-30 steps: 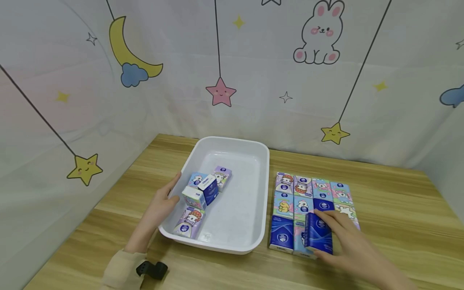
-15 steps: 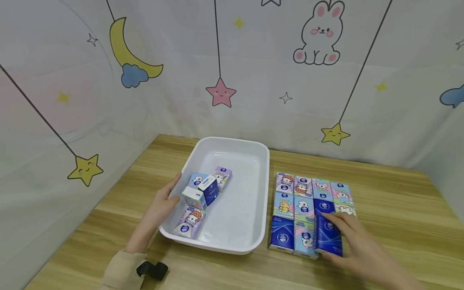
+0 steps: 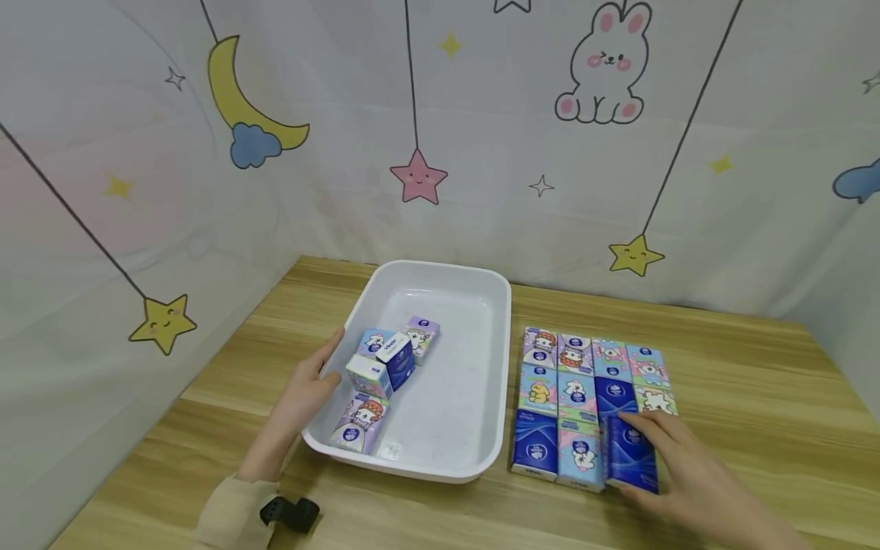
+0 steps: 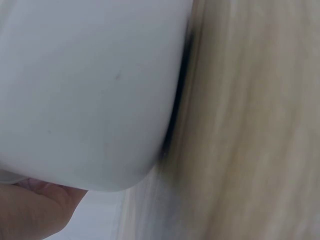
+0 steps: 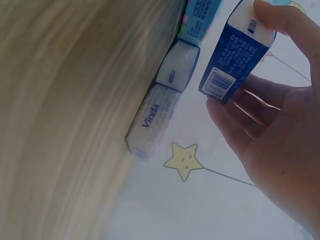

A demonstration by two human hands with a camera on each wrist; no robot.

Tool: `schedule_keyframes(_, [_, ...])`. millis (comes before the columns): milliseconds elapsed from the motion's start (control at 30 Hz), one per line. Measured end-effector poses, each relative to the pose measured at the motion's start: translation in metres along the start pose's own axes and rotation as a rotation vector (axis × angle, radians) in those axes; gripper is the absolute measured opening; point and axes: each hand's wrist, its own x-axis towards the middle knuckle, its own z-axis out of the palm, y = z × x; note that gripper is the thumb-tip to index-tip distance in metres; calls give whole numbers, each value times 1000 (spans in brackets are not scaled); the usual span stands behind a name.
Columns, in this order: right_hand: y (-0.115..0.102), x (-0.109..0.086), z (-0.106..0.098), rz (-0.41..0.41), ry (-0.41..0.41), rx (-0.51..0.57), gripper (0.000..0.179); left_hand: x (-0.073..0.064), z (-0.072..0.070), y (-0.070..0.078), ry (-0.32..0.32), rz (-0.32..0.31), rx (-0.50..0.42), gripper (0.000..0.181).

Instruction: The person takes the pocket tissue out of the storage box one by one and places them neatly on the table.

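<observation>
My right hand (image 3: pixel 694 473) pinches a dark blue tissue pack (image 3: pixel 629 458) by its ends, thumb at the near end and fingertips at the far one. In the right wrist view the blue pack is tilted and held clear of the wooden table. It is close to the right of a pink and blue cartoon tissue pack (image 3: pixel 580 457), at the front of a grid of packs. My left hand (image 3: pixel 305 393) holds the left wall of a white plastic tub (image 3: pixel 454 412), thumb over the rim. In the left wrist view the tub's outer wall (image 4: pixel 90 90) hides most of that hand.
Several tissue packs, including a purple one (image 3: pixel 360 422) and an upright blue one (image 3: pixel 395 360), lie in the tub's left half. The grid's other packs, such as a blue one (image 3: pixel 535 443), lie flat on the table (image 3: pixel 749 382). A patterned curtain (image 3: pixel 481 114) hangs behind.
My right hand has moved the blue pack to the right and slightly down, off the pink and blue pack it overlapped. The left hand and the tub stay in place.
</observation>
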Motion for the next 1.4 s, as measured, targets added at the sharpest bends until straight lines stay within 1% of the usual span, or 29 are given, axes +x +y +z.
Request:
schedule_keyframes(100, [2, -1, 2, 15, -23, -6, 96, 0, 1, 0, 2, 2, 3, 71])
schedule_keyframes(200, [3, -1, 4, 11, -28, -16, 95, 1, 1, 0, 4, 8, 6, 71])
schedule_keyframes(433, [3, 0, 8, -64, 35, -22, 88, 2, 0, -2, 5, 13, 5, 72])
schedule_keyframes(533, [3, 0, 9, -58, 30, -21, 88, 2, 0, -3, 4, 7, 10, 72])
schedule_keyframes(700, [4, 0, 9, -27, -2, -31, 90, 2, 1, -2, 4, -5, 9, 72])
schedule_keyframes(900, [3, 0, 10, -46, 9, -34, 88, 2, 1, -1, 12, -7, 17, 72])
schedule_keyframes(1000, [4, 1, 11, -42, 5, -35, 87, 1, 1, -1, 14, -2, 22, 72])
schedule_keyframes(1267, [5, 1, 14, -68, -1, -64, 89, 1, 1, -1, 10, 6, 26, 71])
schedule_keyframes(1400, [4, 2, 13, -55, -4, -64, 88, 1, 1, -1, 6, 1, 21, 71])
